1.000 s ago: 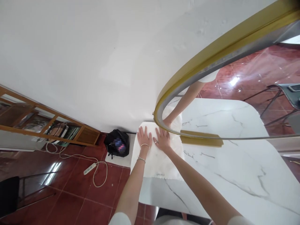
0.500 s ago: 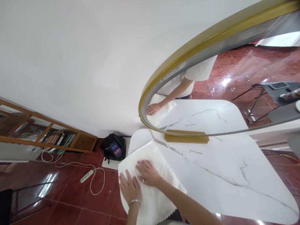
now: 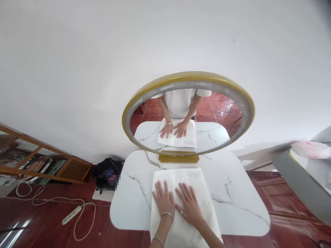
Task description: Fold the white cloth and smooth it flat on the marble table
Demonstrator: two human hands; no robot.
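Note:
A white towel (image 3: pixel 178 179) lies spread across the white marble table (image 3: pixel 232 193), its near end hanging over the front edge. My left hand (image 3: pixel 163 200) lies flat on the towel with its fingers spread. Right beside it, my right hand (image 3: pixel 190 203) also presses flat on the cloth, fingers apart, a ring on one finger. A round gold-framed mirror (image 3: pixel 188 77) stands at the table's back edge and reflects both hands and the towel.
A black bag (image 3: pixel 107 174) sits on the red tiled floor left of the table. A white power strip (image 3: pixel 72 214) with its cable lies further left, near a low wooden shelf (image 3: pixel 38 162). A grey piece of furniture (image 3: pixel 302 179) stands at the right.
The view has swung to face the mirror straight on. The towel and both hands now sit at the table's middle front instead of its left corner. Both hands stay flat.

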